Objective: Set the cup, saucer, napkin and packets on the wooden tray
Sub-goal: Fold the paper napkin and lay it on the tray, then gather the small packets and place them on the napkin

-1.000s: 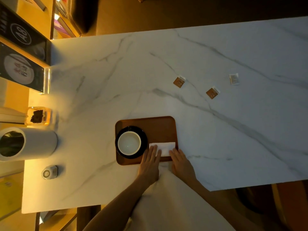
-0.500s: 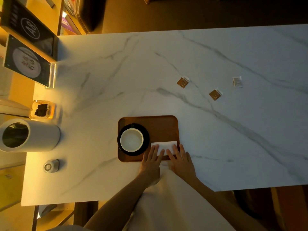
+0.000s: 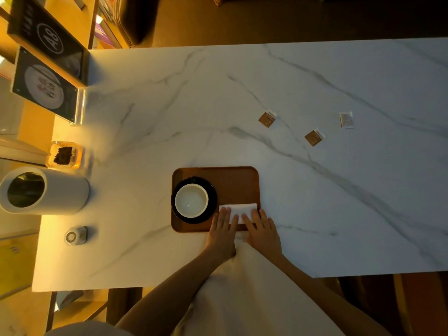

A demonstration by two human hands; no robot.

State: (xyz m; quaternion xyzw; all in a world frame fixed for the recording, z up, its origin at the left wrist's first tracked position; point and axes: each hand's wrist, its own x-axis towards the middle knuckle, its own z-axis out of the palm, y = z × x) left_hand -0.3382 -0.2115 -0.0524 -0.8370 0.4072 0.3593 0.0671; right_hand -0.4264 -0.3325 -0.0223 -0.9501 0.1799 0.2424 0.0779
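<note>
A wooden tray (image 3: pixel 232 180) lies on the marble table near its front edge. On its left half a white cup (image 3: pixel 191 200) stands on a black saucer (image 3: pixel 211 190). A folded white napkin (image 3: pixel 240 209) lies at the tray's front right corner. My left hand (image 3: pixel 221 230) and my right hand (image 3: pixel 263 230) rest flat with fingertips on the napkin's near edge, fingers spread. Two brown packets (image 3: pixel 266 119) (image 3: pixel 314 137) and a white packet (image 3: pixel 346 120) lie on the table beyond the tray to the right.
At the left edge stand a white cylindrical container (image 3: pixel 43 190), a small glass jar with dark contents (image 3: pixel 63 155), a small round grey device (image 3: pixel 75 235) and upright dark sign boards (image 3: pixel 48 76). A white garment (image 3: pixel 242 294) hangs between my arms.
Both hands have slid slightly further onto the napkin, pressing its near edge. The camera view has shifted a little. The cup, saucer and packets have not moved.
</note>
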